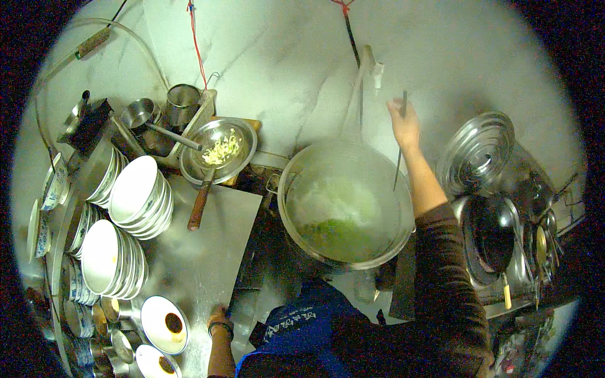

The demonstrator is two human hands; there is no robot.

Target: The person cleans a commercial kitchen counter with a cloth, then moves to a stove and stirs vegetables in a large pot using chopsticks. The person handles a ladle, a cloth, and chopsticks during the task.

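My right hand (404,124) is raised beyond the right rim of a large metal pot (286,227). It grips a long dark stick (398,165), likely cooking chopsticks, whose lower end points down into the pot. Steam rises from the liquid inside, where a mass of green food (338,236) lies at the near side. My left hand (218,315) is low, at the near edge of the steel worktop (212,250); its fingers are too unclear to read. Close to it stands a white bowl (156,316) with dark sauce in the bottom.
Stacked white bowls (134,189) line the left. A steel basin (248,165) holds chopped pale food (222,149) and a wooden-handled utensil (201,203). Right of the pot, a round metal lid (479,151) leans near a dark pan (494,231). A second sauced bowl (146,361) is nearest me.
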